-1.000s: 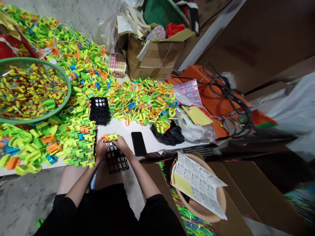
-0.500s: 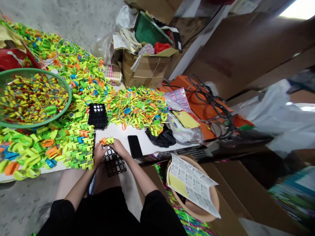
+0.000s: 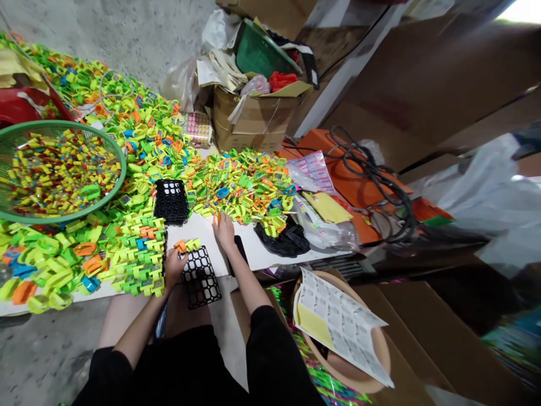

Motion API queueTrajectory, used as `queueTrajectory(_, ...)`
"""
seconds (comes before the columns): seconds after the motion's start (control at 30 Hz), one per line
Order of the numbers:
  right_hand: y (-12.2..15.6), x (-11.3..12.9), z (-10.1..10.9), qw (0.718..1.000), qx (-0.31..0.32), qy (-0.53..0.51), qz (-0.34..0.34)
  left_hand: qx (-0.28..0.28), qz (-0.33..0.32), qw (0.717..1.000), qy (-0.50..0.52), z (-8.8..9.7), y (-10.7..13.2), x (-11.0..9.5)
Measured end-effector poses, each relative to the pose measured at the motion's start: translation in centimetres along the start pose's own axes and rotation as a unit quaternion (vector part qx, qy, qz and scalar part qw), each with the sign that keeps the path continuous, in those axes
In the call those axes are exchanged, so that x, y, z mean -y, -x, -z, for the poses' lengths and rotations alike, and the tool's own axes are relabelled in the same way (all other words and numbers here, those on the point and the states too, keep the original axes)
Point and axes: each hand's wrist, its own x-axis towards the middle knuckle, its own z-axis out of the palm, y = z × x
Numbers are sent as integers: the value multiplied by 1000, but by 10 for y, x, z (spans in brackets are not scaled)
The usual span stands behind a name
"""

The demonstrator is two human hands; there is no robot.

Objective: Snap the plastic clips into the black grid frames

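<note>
The left hand (image 3: 174,269) grips a black grid (image 3: 201,278), which extends rightward from its fingers, with orange and yellow clips (image 3: 193,244) just above them. The fingers of the right hand (image 3: 225,231) touch an orange piece (image 3: 217,217), grip unclear; a bright heap (image 3: 240,183) lies just beyond them.

The left hand (image 3: 173,268) covers the left edge of the black grid tray (image 3: 203,276); its fingers beneath are hidden. Whether the right hand (image 3: 226,230) grips the orange piece (image 3: 218,218) cannot be determined. The right forearm overlaps the phone (image 3: 242,248). The left picture edge cuts off the green basket (image 3: 63,218); its small parts (image 3: 63,175) are too small to identify. Printed sheets (image 3: 338,321) conceal most of the basin's (image 3: 384,361) interior. The plastic sheeting (image 3: 486,180) is blurred.
</note>
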Motion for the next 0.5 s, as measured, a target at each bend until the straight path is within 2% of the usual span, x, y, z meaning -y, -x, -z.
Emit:
queueTrajectory(0.1,4,0,-14,1000,-19,20,-8,1,3,1000,-1,0,1,-2)
queueTrajectory(0.2,9,5,-16,999,-34,31,-25,4,4,1000,-7,0,2,-3)
queueTrajectory(0.3,14,9,-4,998,-54,25,-25,3,3,1000,-14,-1,3,-3)
queueTrajectory(0.5,34,10,37,992,-122,-34,1,11,-13,999,-28,0,2,-6)
